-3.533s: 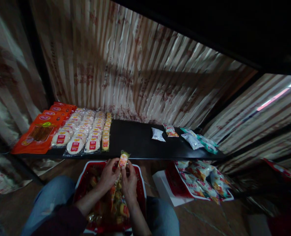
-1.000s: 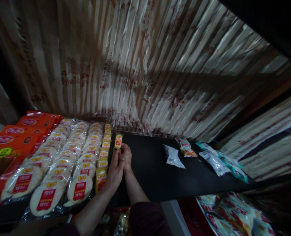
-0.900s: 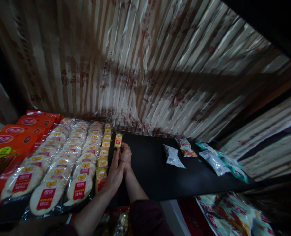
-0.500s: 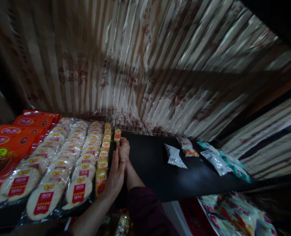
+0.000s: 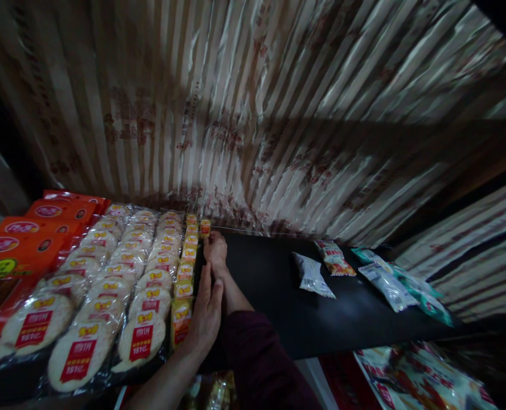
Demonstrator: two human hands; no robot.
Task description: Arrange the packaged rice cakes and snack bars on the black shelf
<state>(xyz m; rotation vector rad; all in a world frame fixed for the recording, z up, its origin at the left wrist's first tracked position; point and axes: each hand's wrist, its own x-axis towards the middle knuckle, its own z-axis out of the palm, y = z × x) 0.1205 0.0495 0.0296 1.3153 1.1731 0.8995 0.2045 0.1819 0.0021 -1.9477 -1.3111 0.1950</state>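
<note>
Several small yellow snack packets [image 5: 185, 272] form a narrow row along the right side of the rice crackers on the dark shelf [image 5: 261, 285]. My right hand [image 5: 216, 249] reaches to the back of this row, its fingers closed on the lower edge of one small yellow-and-red snack packet [image 5: 205, 228]. That packet stands just right of the row's far end. My left hand [image 5: 208, 310] is stretched flat beside my right wrist, close to the row's right side, and holds nothing. The right fingertips are partly hidden.
Wrapped rice crackers [image 5: 142, 336] overlap in three columns on the left, beside orange bags [image 5: 26, 245]. White packets [image 5: 313, 275], a red-and-white packet [image 5: 334, 257] and green packets [image 5: 423, 293] lie at right. A striped sheet [image 5: 235, 114] rises behind; more bags [image 5: 423, 376] sit below.
My right hand has pushed farther back with the small yellow packet, bringing it nearer the row's far end. My left hand stays flat near the right wrist. The view has shifted slightly.
</note>
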